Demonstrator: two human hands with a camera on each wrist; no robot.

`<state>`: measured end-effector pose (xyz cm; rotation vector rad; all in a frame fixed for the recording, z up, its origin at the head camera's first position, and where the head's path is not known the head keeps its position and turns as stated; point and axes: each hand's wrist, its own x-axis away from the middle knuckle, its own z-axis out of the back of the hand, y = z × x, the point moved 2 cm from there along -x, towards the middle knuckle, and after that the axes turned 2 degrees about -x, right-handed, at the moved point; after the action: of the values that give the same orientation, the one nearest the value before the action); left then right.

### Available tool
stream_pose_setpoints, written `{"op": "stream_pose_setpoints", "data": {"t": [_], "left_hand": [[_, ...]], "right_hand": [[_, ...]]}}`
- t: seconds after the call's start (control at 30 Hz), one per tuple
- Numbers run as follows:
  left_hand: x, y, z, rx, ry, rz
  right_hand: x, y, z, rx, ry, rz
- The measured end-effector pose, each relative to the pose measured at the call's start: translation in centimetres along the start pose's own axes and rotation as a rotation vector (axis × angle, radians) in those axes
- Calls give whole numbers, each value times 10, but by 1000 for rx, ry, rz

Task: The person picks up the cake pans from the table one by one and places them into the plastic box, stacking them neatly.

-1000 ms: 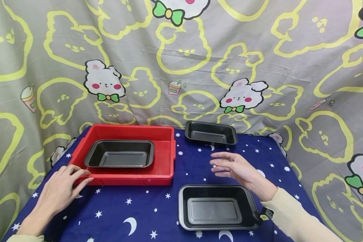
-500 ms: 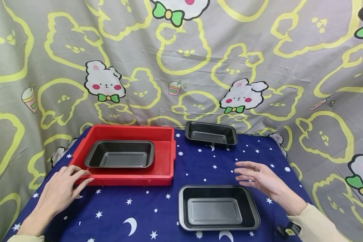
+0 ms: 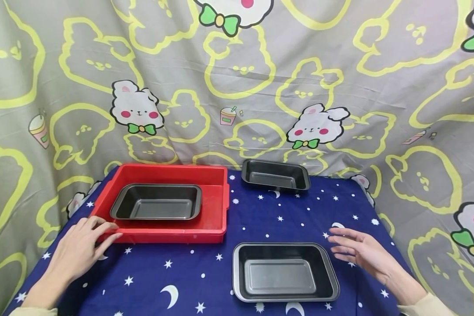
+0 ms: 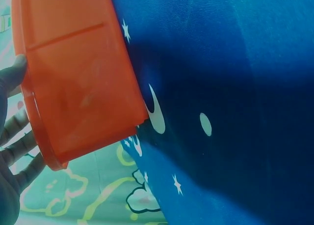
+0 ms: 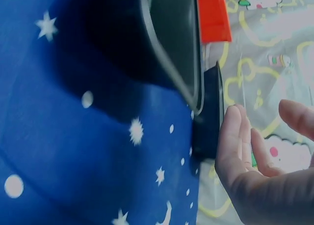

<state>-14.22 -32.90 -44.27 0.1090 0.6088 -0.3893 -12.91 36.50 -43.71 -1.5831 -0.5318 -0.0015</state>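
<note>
My left hand (image 3: pixel 78 245) is at the near left corner of a red plastic tray (image 3: pixel 205 237). Its thumb lies along the front wall and the fingers curl over the rim, pinching it; the left wrist view shows the same tray wall (image 4: pixel 83 87) beside the fingers. Inside the tray sits a dark loaf pan (image 3: pixel 162 207). A second loaf pan (image 3: pixel 280 274) rests on the cloth nearer to me, at right of centre. To its right, my right hand (image 3: pixel 363 252) hovers with fingers loosely extended, holding nothing and apart from the pan.
Another dark loaf pan (image 3: pixel 274 175) stands at the back, right of the red tray. A navy cloth (image 3: pixel 205 267) with white stars and moons covers the table. Behind and at both sides hangs a grey curtain (image 3: pixel 260 101) with cartoon rabbits.
My right hand has moved right and toward me, from beyond the near loaf pan to beside its right end. The left hand, tray and pans have kept their places.
</note>
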Motion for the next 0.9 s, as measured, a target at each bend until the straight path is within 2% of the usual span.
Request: {"op": "stream_pose_setpoints", "data": {"t": [0.13,0.47,0.6,0.9], "left_hand": [[1,-1,-1,1,-2,1],[1,-1,0,2,5,2],[2,0,0,2,4,6],[1,0,-1,1,4,9]], "right_hand": [[4,10,10,-4,1,-4],[12,35,24,-108,-43,-46],[12,44,24,-128,-52,-63],[9,57,10,-67,8,-154]]}}
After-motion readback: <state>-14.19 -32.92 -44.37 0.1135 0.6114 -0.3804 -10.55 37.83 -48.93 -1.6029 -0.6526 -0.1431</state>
